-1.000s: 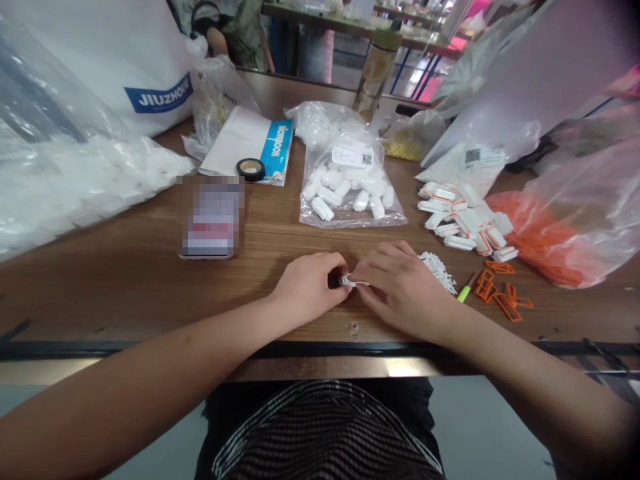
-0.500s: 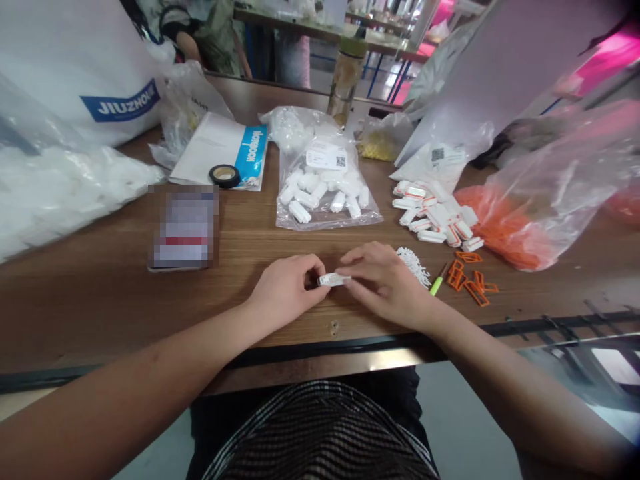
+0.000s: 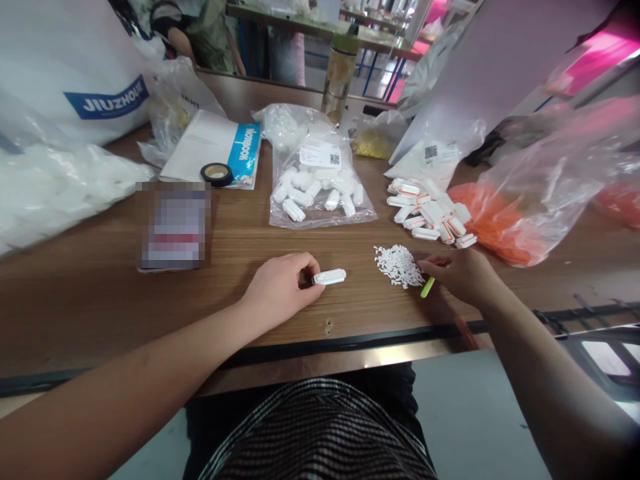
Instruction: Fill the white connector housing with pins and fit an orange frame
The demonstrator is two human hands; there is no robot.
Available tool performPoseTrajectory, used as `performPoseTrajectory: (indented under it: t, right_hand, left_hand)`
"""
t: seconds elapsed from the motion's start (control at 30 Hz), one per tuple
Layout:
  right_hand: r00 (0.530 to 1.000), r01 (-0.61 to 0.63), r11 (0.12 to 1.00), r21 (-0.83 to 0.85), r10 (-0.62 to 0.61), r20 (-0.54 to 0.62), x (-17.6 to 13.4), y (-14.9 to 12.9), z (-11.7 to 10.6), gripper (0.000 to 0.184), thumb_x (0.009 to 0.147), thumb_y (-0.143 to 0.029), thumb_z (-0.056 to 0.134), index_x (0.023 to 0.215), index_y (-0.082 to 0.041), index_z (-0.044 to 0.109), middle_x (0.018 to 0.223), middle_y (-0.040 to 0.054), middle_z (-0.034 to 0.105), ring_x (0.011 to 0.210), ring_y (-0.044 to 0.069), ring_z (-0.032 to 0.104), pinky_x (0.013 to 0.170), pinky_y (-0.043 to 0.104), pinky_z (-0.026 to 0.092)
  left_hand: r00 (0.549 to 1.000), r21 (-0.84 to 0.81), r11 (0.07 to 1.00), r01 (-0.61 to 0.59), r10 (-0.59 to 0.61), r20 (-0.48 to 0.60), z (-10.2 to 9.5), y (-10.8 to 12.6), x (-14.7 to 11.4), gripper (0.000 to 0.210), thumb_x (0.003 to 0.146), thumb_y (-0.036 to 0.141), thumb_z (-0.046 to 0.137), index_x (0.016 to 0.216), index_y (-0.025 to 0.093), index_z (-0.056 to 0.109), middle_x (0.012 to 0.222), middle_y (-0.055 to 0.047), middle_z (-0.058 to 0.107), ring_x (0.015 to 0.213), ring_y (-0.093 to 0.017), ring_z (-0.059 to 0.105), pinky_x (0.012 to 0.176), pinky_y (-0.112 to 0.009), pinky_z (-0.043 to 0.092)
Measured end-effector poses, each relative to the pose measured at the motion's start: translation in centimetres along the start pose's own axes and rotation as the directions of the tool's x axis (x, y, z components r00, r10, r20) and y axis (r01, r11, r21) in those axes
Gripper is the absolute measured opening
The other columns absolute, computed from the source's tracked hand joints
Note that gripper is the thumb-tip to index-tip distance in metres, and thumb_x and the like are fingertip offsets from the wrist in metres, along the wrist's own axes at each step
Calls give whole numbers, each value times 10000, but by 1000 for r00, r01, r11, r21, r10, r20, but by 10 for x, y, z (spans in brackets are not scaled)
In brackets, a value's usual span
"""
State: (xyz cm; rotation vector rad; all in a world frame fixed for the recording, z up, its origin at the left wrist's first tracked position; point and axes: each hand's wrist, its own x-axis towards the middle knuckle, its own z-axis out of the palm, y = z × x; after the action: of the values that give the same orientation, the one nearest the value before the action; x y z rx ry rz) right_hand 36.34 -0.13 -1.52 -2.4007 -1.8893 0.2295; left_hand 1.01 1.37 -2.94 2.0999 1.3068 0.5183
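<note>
My left hand (image 3: 280,288) rests on the wooden table (image 3: 100,300) and pinches the left end of a small white plastic connector (image 3: 329,277), which sticks out to the right. My right hand (image 3: 463,275) lies further right, fingers curled over a green-tipped tool (image 3: 427,287); whether it grips the tool is unclear. Between the two hands sits a small heap of tiny white pins (image 3: 397,265). The orange clips that lay here are hidden under my right hand.
A clear bag of white housings (image 3: 319,190) lies behind the hands, with a pile of white-and-orange parts (image 3: 434,215) and a bag of orange pieces (image 3: 505,223) at right. A blurred card (image 3: 173,225), tape roll (image 3: 217,174), notebook (image 3: 215,143) and big bags (image 3: 60,180) fill the left.
My right hand let go of the connector and moved right, past the pin heap, onto the green-tipped tool. My left hand still holds the connector. The camera view shifted slightly.
</note>
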Motion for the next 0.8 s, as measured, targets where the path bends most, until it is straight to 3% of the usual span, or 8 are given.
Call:
performPoseTrajectory:
  t: [0.27, 0.5, 0.63, 0.8]
  right_hand:
    - [997, -30, 993, 110, 22, 73, 11, 3, -6, 242, 743, -401, 670, 773, -191, 788, 608, 29, 704, 619, 203, 651, 572, 299, 438]
    - [999, 2, 995, 99, -6, 36, 11, 4, -4, 269, 748, -425, 656, 775, -193, 790, 623, 39, 717, 624, 225, 666, 569, 318, 448]
    - [992, 122, 991, 57, -124, 18, 9, -5, -5, 209, 744, -330, 634, 813, -200, 783, 705, 43, 745, 676, 234, 687, 609, 325, 480]
    - [933, 359, 933, -15, -359, 29, 10, -4, -11, 264, 749, -202, 556, 889, -193, 780, 876, 60, 769, 789, 244, 699, 710, 349, 512]
  left_hand:
    - [1000, 2, 1000, -1, 1, 8, -1, 0, 1, 111, 766, 320, 662, 822, 229, 635, 619, 35, 517, 613, -144, 497, 608, -282, 344]
    - [1000, 11, 1000, -6, 6, 6, 1, -1, 1, 113, 767, 321, 665, 820, 226, 634, 633, 34, 521, 605, -136, 486, 607, -283, 340]
    - [1000, 12, 1000, -9, 9, 6, 1, -1, 1, 108, 767, 316, 667, 820, 227, 637, 625, 36, 514, 603, -137, 486, 605, -282, 340]
    - [1000, 10, 1000, 0, 0, 5, 0, 0, 1, 109, 765, 312, 672, 821, 225, 637, 621, 36, 515, 608, -140, 492, 608, -283, 345]
